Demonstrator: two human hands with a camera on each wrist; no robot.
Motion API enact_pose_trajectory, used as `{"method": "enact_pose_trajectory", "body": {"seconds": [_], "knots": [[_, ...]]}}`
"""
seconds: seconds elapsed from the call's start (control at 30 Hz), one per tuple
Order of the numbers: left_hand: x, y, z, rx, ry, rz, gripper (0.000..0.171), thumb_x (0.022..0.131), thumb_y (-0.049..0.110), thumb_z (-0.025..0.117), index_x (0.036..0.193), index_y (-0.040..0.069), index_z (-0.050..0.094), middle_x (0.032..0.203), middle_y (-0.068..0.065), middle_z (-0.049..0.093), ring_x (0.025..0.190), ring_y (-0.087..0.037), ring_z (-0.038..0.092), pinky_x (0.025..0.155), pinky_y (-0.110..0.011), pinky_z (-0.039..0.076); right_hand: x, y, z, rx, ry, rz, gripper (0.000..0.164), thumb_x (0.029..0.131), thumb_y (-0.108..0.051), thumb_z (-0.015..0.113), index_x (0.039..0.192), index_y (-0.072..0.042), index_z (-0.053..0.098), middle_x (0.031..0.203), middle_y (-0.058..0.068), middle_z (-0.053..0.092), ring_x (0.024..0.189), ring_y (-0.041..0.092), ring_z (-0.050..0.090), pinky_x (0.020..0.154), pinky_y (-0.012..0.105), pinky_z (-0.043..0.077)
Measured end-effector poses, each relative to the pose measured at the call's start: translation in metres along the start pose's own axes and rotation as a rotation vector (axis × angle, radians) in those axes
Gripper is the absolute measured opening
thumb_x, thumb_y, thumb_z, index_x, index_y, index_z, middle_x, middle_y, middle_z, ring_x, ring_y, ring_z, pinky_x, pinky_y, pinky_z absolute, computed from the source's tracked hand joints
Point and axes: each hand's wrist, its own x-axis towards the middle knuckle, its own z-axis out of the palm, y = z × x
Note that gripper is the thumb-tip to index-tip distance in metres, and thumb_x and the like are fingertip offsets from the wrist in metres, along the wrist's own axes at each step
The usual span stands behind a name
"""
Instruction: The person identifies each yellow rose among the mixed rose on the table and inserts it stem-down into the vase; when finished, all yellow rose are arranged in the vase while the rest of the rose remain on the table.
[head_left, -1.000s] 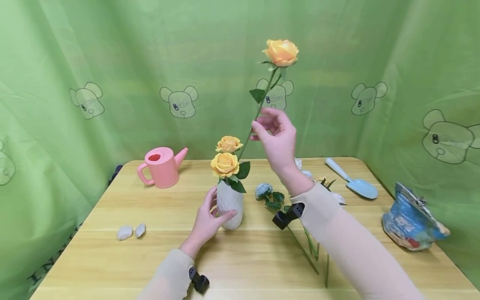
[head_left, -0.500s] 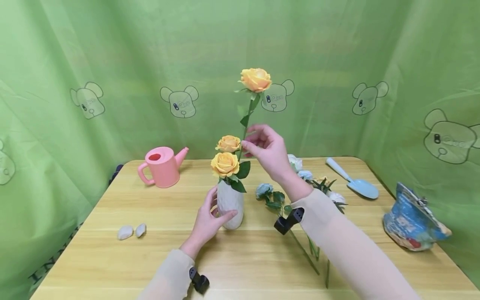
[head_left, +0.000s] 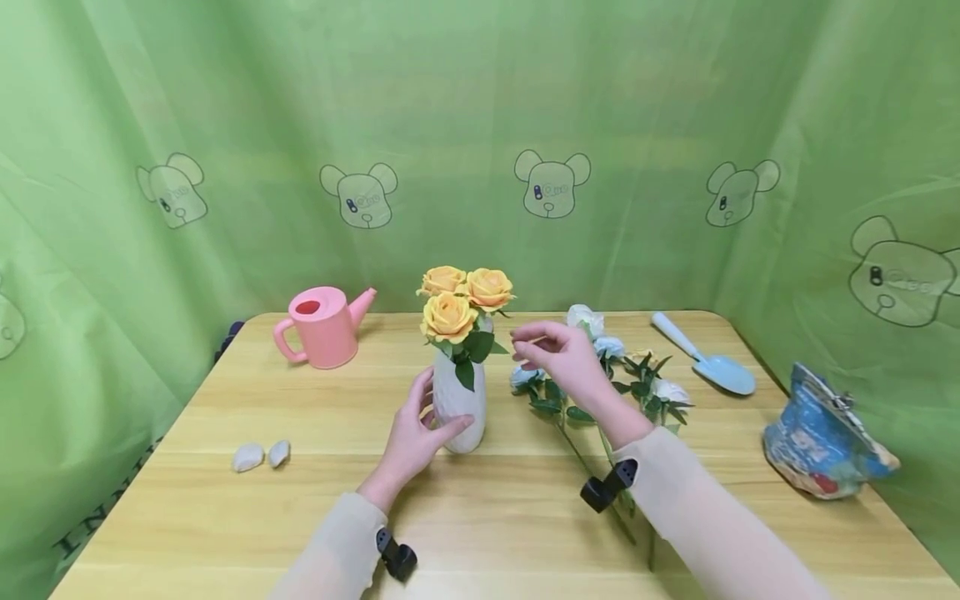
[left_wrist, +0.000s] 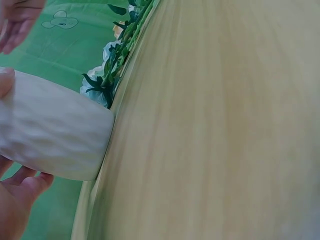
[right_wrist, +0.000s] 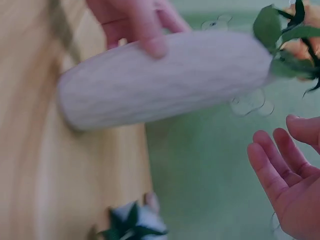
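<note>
A white textured vase [head_left: 459, 408] stands upright on the table with three yellow-orange roses [head_left: 448, 317] in its mouth. My left hand [head_left: 415, 437] holds the vase low on its left side, thumb across the front and fingers behind. In the right wrist view, the left thumb lies along the vase wall [right_wrist: 165, 82]. My right hand [head_left: 570, 367] is in the air just right of the blooms, fingers loosely bent and holding nothing. Green leaves [head_left: 474, 350] hang over the vase's rim.
Right of the vase lie several loose flowers, among them a blue rose [head_left: 527, 377] and a white rose [head_left: 585, 320]. A pink watering can [head_left: 324, 329] is at back left, two pale stones [head_left: 248, 457] at left, a blue trowel [head_left: 708, 362] and a blue bag [head_left: 821, 442] at right.
The third rose has come down into the vase beside the other two. My right hand has let go of its stem and moved down and right. My left hand stays on the vase.
</note>
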Motion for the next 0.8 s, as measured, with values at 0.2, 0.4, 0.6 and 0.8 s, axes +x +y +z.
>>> {"method": "enact_pose_trajectory", "body": {"seconds": [0.2, 0.4, 0.6, 0.8], "knots": [[0.006, -0.024, -0.002, 0.024, 0.011, 0.005, 0.078, 0.074, 0.029, 0.079, 0.138, 0.033, 0.034, 0.128, 0.000, 0.049, 0.116, -0.021, 0.047, 0.096, -0.042, 0.042, -0.017, 0.020, -0.012, -0.015, 0.048, 0.042, 0.026, 0.087, -0.009, 0.065, 0.109, 0.004, 0.063, 0.100, 0.024, 0.063, 0.079, 0.024, 0.065, 0.071, 0.040, 0.055], [0.005, -0.025, -0.002, 0.017, 0.010, 0.005, 0.078, 0.074, 0.029, 0.079, 0.138, 0.034, 0.034, 0.129, 0.000, 0.049, 0.116, -0.022, 0.048, 0.097, -0.042, 0.042, -0.037, 0.036, -0.029, 0.021, 0.088, 0.093, 0.031, 0.086, -0.009, 0.067, 0.112, 0.007, 0.059, 0.098, 0.027, 0.061, 0.078, 0.023, 0.066, 0.073, 0.042, 0.055], [0.004, -0.025, 0.000, 0.003, 0.001, -0.001, 0.079, 0.074, 0.028, 0.079, 0.138, 0.032, 0.034, 0.130, -0.001, 0.048, 0.116, -0.024, 0.048, 0.097, -0.042, 0.041, -0.059, 0.056, -0.053, -0.020, 0.135, 0.134, 0.033, 0.086, -0.008, 0.066, 0.114, 0.007, 0.057, 0.093, 0.012, 0.065, 0.078, 0.026, 0.066, 0.069, 0.037, 0.056], [0.004, -0.025, -0.001, 0.001, -0.001, 0.002, 0.078, 0.075, 0.029, 0.079, 0.138, 0.033, 0.034, 0.130, -0.001, 0.048, 0.116, -0.023, 0.048, 0.097, -0.042, 0.041, -0.079, 0.079, -0.076, -0.034, 0.207, 0.169, 0.031, 0.084, -0.010, 0.068, 0.111, 0.002, 0.060, 0.089, 0.007, 0.066, 0.076, 0.029, 0.065, 0.066, 0.041, 0.055]]}}
